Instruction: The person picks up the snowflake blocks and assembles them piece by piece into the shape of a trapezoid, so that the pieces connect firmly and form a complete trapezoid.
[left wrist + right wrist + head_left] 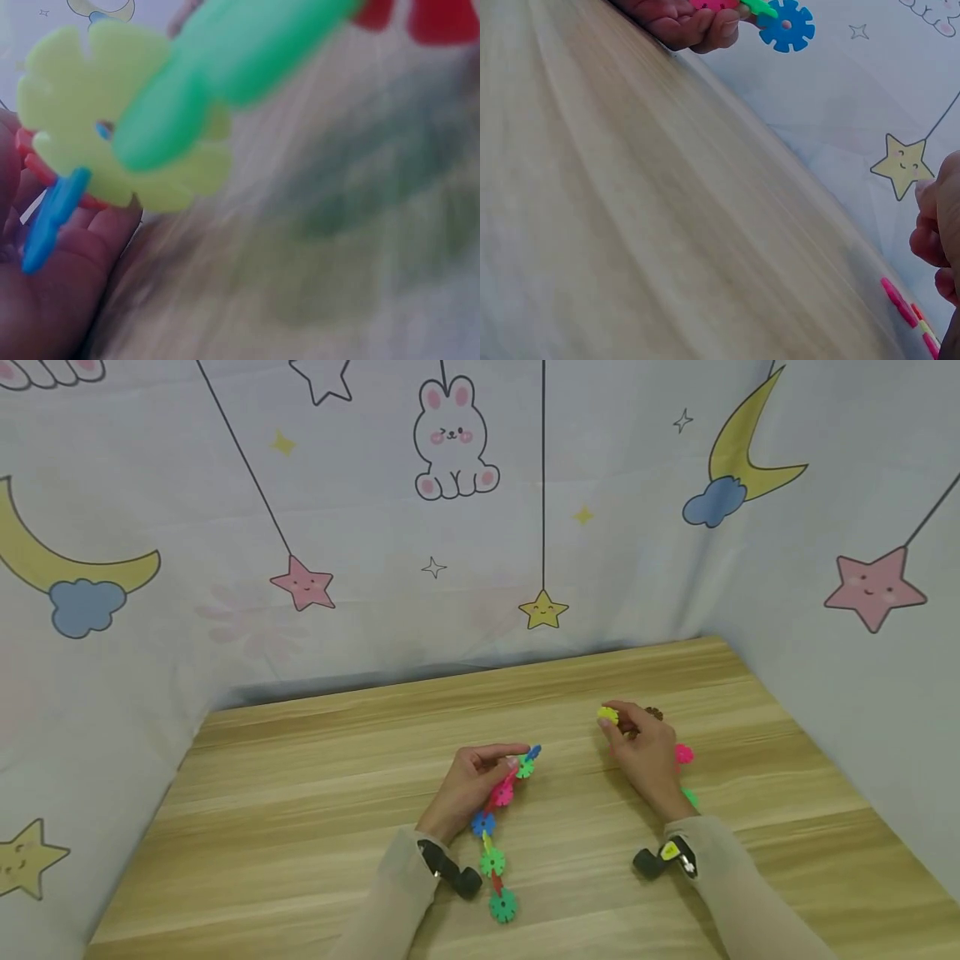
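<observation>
Looks like a child's play corner or a small staged booth rather than a lived-in room. Closed in on three sides by a pale cloth backdrop [375, 527] printed with a cartoon rabbit [452, 439], pink and yellow stars [303, 582] hanging on drawn strings, and yellow moons [742, 439] with blue clouds. Floored in front by a light wooden table [300, 793] strewn with bright plastic toy discs [492, 862] in green, pink, blue and yellow, some slotted together into a chain, with no other furniture anywhere in view.
</observation>
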Demonstrator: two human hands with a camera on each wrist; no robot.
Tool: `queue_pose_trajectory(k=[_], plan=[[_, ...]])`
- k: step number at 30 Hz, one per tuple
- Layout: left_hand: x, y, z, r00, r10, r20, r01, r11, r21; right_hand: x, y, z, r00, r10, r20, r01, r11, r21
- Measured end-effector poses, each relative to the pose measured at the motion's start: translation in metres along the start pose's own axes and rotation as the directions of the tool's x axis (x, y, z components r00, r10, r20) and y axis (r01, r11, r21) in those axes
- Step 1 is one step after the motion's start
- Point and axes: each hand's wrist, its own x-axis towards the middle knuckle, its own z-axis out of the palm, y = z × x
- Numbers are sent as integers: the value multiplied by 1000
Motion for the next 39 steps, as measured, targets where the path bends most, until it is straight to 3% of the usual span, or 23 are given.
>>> queue_pose_trajectory(k=[4, 9, 18, 26, 32, 39], plan=[[0, 0, -1, 999, -28, 16, 29, 997, -67, -2, -4, 6, 996, -80, -33, 81, 996, 28], [0, 0, -1, 999, -33, 31, 35, 994, -99, -7, -7, 11, 997, -74, 15, 73, 994, 84], [1, 0, 0, 999, -35, 15, 36, 998, -48, -17, -24, 21, 988, -16, 152, -15, 979, 204], [3, -1, 0, 1000, -28, 0, 28, 999, -20, -19, -42, 27, 968, 61, 242, -138, 938, 317], [2, -1, -1, 1000, -17, 5, 17, 1000, -25, -19, -69, 20, 950, 66, 306, -188, 902, 388], [3, -1, -1, 1000, 4, 15, -5, 999, 32, -21, -77, 21, 945, 61, 320, -203, 880, 429]])
